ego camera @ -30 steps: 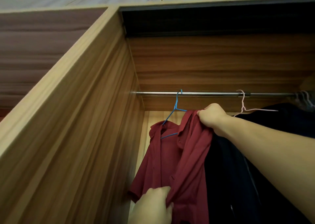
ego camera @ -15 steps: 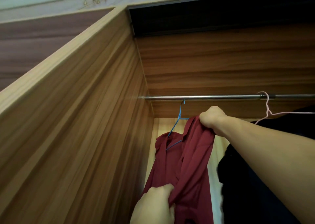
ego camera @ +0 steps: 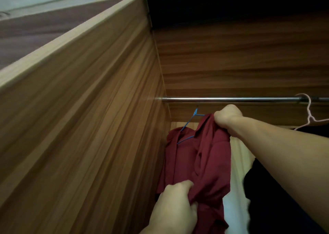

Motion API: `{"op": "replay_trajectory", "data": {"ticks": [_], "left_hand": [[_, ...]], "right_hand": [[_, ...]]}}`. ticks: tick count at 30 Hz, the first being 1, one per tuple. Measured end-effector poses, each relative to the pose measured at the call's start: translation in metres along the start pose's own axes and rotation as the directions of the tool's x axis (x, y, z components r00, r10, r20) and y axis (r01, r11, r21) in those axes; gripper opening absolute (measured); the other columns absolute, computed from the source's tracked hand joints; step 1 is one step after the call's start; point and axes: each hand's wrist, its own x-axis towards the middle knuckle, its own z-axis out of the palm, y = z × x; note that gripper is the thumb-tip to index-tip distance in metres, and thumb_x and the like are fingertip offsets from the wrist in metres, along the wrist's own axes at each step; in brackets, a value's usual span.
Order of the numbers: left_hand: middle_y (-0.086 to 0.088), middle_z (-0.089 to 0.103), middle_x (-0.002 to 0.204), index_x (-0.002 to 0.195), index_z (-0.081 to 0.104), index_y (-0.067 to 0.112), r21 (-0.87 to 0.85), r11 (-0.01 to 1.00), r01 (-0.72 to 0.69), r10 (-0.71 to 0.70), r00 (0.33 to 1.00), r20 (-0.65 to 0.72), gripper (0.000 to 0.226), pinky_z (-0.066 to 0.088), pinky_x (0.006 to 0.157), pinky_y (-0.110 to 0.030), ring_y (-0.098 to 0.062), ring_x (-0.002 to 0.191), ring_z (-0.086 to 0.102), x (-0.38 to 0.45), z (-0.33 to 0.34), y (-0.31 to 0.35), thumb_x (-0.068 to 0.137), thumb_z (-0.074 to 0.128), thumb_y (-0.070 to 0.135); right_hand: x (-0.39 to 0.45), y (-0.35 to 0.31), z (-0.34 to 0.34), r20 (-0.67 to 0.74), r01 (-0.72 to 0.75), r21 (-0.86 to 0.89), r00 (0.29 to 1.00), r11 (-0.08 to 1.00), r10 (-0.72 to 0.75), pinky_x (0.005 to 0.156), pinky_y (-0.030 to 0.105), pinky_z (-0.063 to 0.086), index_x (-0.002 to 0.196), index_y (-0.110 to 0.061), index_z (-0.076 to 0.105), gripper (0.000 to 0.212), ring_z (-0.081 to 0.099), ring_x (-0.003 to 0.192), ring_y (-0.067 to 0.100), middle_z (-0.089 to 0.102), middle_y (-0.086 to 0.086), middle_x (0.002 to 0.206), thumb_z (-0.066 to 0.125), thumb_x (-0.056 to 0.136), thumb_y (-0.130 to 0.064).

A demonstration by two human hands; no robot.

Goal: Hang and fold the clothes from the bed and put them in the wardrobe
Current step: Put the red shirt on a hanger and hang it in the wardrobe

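A dark red shirt of thin, soft cloth hangs in loose folds at the lower middle of the frame, draped over a blue wire hanger. The hanger's hook rises toward a smooth, round metal rail that runs level across the right half of the frame (whether the hook sits on the rail cannot be told, as its top is blurred). The shirt's long axis runs straight down, collar up and hem out of sight below.

The right hand is clenched on the shirt's collar and shoulder just under the rail. The left hand, at the bottom middle, grips a bunch of the cloth lower down.

The wardrobe side panel fills the left of the frame, flat board with streaked brown wood grain and a paler front edge; the shirt's left side hangs close against it. The back panel has the same grain, running level.

To the right of the shirt a strip of pale back wall shows, then dark clothes. A thin pink hanger hooks over the rail at the right edge, well apart from the blue one, leaving bare rail between them.
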Motion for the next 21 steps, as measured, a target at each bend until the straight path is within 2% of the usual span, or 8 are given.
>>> {"op": "replay_trajectory", "data": {"ticks": [3,7,9,11,15,18,21], "left_hand": [[0.011,0.070,0.099,0.110,0.059,0.037,-0.036,0.999,-0.024,0.023,0.999,-0.038,0.028,0.051,0.089,-0.027,-0.010,0.098,0.065,0.003,-0.002,-0.005,0.084,0.060,0.026],[0.014,0.070,0.090,0.106,0.062,0.036,-0.090,0.995,-0.033,0.033,0.999,-0.004,0.027,0.052,0.085,-0.021,-0.004,0.089,0.066,-0.001,-0.001,-0.011,0.082,0.062,0.024],[0.012,0.069,0.083,0.101,0.063,0.034,-0.134,0.989,-0.057,0.062,0.997,0.040,0.025,0.052,0.076,-0.017,-0.005,0.081,0.066,-0.007,0.001,-0.011,0.078,0.062,0.025],[0.010,0.069,0.079,0.099,0.063,0.033,-0.158,0.984,-0.083,0.097,0.992,0.081,0.026,0.053,0.075,-0.020,-0.007,0.077,0.066,-0.014,0.005,-0.011,0.074,0.060,0.029],[0.011,0.071,0.092,0.108,0.064,0.034,-0.186,0.977,-0.101,0.121,0.988,0.096,0.036,0.052,0.086,-0.023,-0.006,0.091,0.067,-0.026,0.010,-0.010,0.073,0.058,0.036],[0.022,0.070,0.102,0.111,0.064,0.040,-0.256,0.961,-0.101,0.113,0.993,0.034,0.038,0.046,0.092,-0.014,0.007,0.102,0.061,-0.040,0.009,-0.013,0.074,0.063,0.033],[0.026,0.070,0.100,0.112,0.067,0.039,-0.268,0.962,-0.058,0.063,0.998,0.012,0.037,0.045,0.090,-0.011,0.013,0.097,0.061,-0.056,0.008,-0.016,0.075,0.066,0.035]], "right_hand": [[0.000,-0.010,0.004,-0.027,0.033,-0.005,0.999,0.999,-0.033,0.070,0.035,0.050,0.101,0.003,0.063,0.023,0.065,0.097,0.037,0.066,0.022,0.107,0.054,0.090,-0.015],[-0.007,-0.008,0.007,-0.025,0.031,-0.020,0.999,0.999,-0.031,0.081,0.039,0.054,0.098,-0.001,0.062,0.019,0.064,0.097,0.035,0.065,0.020,0.107,0.057,0.090,-0.017],[-0.011,-0.003,0.005,-0.012,0.039,-0.043,0.999,0.998,-0.039,0.071,0.036,0.052,0.094,-0.002,0.062,0.017,0.063,0.086,0.033,0.063,0.018,0.098,0.057,0.090,-0.018],[-0.018,0.002,0.000,-0.009,0.060,-0.090,0.998,0.994,-0.061,0.064,0.031,0.043,0.086,-0.005,0.058,0.014,0.055,0.073,0.029,0.057,0.016,0.089,0.057,0.090,-0.018],[-0.029,-0.002,-0.009,0.024,0.080,-0.101,0.997,0.992,-0.078,0.052,0.026,0.036,0.082,-0.005,0.054,0.015,0.049,0.060,0.024,0.054,0.012,0.081,0.054,0.090,-0.017],[-0.038,-0.008,-0.016,0.054,0.067,-0.015,0.996,0.998,-0.066,0.050,0.027,0.040,0.086,-0.003,0.057,0.014,0.056,0.067,0.027,0.056,0.012,0.083,0.049,0.089,-0.015],[-0.049,-0.012,-0.022,0.078,0.069,0.065,0.994,0.996,-0.074,0.044,0.024,0.038,0.075,-0.005,0.055,0.015,0.054,0.063,0.024,0.055,0.009,0.080,0.047,0.085,-0.013]]}}
